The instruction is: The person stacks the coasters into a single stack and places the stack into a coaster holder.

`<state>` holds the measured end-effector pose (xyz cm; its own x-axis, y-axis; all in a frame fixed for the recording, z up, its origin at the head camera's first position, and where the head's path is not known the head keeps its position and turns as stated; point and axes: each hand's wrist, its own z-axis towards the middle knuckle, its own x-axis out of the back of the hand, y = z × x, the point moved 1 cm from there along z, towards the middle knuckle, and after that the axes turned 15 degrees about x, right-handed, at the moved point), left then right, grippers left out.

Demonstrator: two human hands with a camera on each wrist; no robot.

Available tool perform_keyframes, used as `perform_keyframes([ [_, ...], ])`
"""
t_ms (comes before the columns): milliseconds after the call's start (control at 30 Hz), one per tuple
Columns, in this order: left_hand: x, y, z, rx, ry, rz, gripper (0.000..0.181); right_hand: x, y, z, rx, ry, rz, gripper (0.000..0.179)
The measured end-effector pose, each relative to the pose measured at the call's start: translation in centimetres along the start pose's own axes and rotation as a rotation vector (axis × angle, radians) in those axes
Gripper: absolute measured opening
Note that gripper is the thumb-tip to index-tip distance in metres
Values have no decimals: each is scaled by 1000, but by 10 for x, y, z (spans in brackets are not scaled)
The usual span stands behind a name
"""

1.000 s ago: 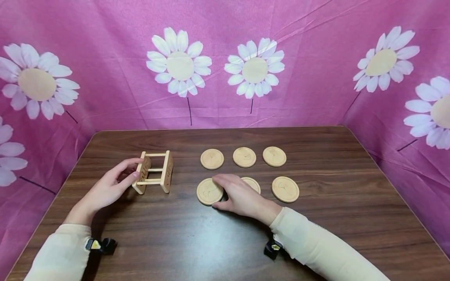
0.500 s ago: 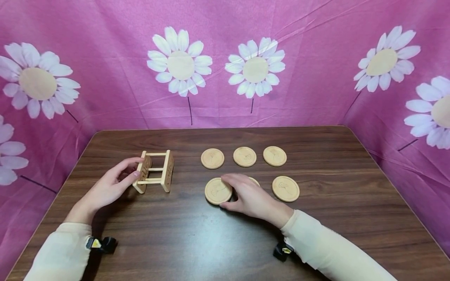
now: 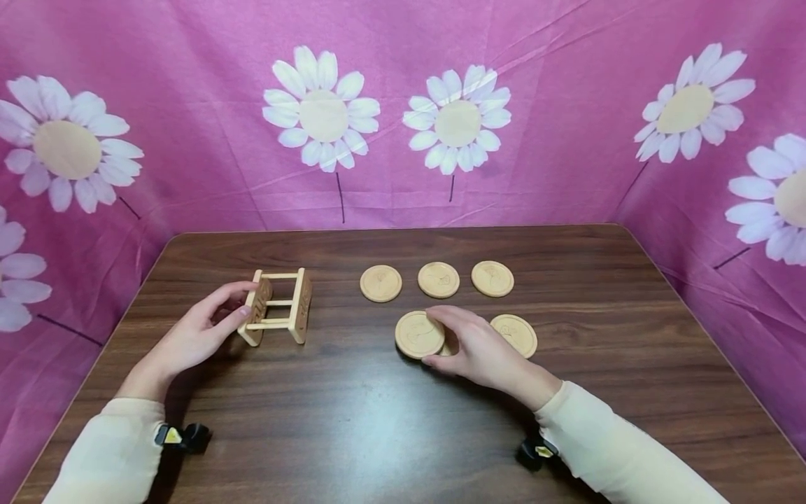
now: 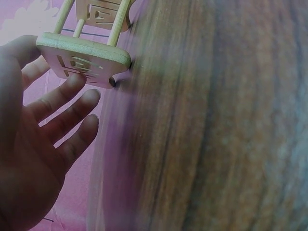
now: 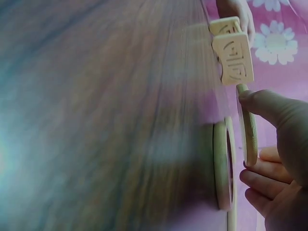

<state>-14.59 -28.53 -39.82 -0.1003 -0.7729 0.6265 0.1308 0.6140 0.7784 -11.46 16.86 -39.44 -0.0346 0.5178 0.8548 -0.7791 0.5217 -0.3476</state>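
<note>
My right hand (image 3: 441, 337) pinches a round wooden coaster (image 3: 412, 334) between thumb and fingers. The coaster partly covers a second one beneath the hand. The right wrist view shows my thumb on the rim of the held coaster (image 5: 249, 130), with another coaster (image 5: 222, 168) beside it. My left hand (image 3: 242, 302) rests against the end panel of a small wooden rack (image 3: 280, 306) lying at the table's left. In the left wrist view its fingers (image 4: 72, 94) are nearly straight under that panel (image 4: 84, 57).
Three more coasters (image 3: 380, 283) (image 3: 438, 279) (image 3: 492, 278) lie in a row behind, and one (image 3: 518, 334) sits just right of my right hand. The dark wooden table (image 3: 352, 420) is walled by pink flowered cloth (image 3: 189, 140) on three sides.
My right hand has slid the front left coaster rightward, onto the middle front coaster. The left hand and the rack have stayed put.
</note>
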Motion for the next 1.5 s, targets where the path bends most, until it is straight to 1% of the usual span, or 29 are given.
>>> perform_keyframes([
  [200,0,0,-1,24,-7,-5,38,4,7,-9,-28,2,-11,63],
  [400,0,1,-1,24,-16,5,38,9,13,-17,-60,-17,-12,66],
  [500,0,2,-1,26,-16,8,38,10,17,-20,-83,-31,-4,68],
  [667,0,2,-1,25,-16,1,38,10,19,-25,-98,-47,-7,68],
  [833,-1,1,-1,31,-15,-2,38,10,20,-27,-103,-41,-17,68],
  [1000,-1,1,-1,19,-12,-3,38,9,19,-28,-89,-47,-29,68],
  [1500,-2,1,0,20,-26,0,38,8,17,-31,-71,-51,-53,72],
])
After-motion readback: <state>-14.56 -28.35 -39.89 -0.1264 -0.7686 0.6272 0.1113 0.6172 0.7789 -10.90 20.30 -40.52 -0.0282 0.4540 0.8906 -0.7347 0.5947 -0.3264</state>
